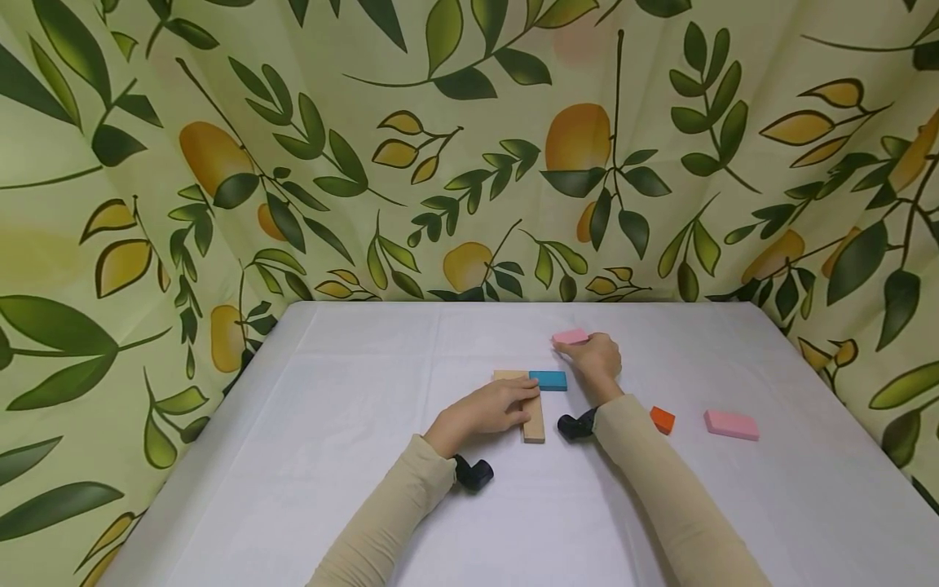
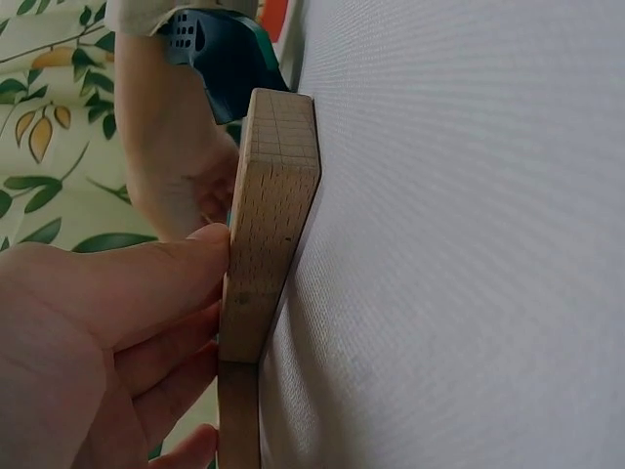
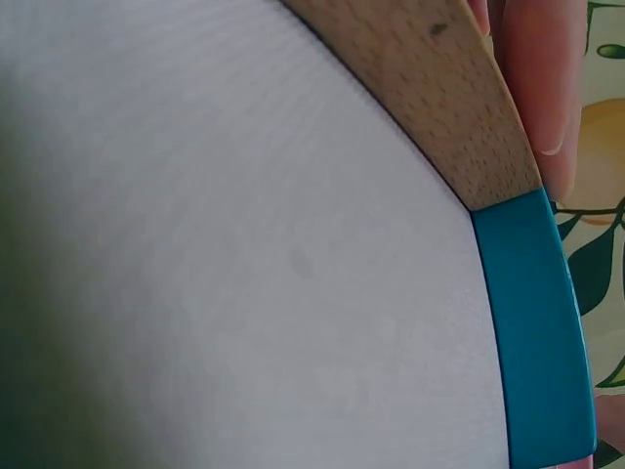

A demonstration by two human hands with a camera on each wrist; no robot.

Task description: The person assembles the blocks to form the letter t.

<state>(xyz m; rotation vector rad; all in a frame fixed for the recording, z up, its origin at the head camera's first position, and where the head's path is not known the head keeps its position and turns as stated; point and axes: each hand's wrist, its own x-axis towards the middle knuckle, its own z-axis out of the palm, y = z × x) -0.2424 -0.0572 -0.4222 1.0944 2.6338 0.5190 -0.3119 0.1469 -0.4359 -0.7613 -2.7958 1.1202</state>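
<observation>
Pink block is pinched between the right hand's thumb and fingers, while the left hand's loose fingers just touch wooden blocks.

Pink block, leaf-patterned cloth

Far pink block: partly hidden | right sleeve: cut off
</observation>
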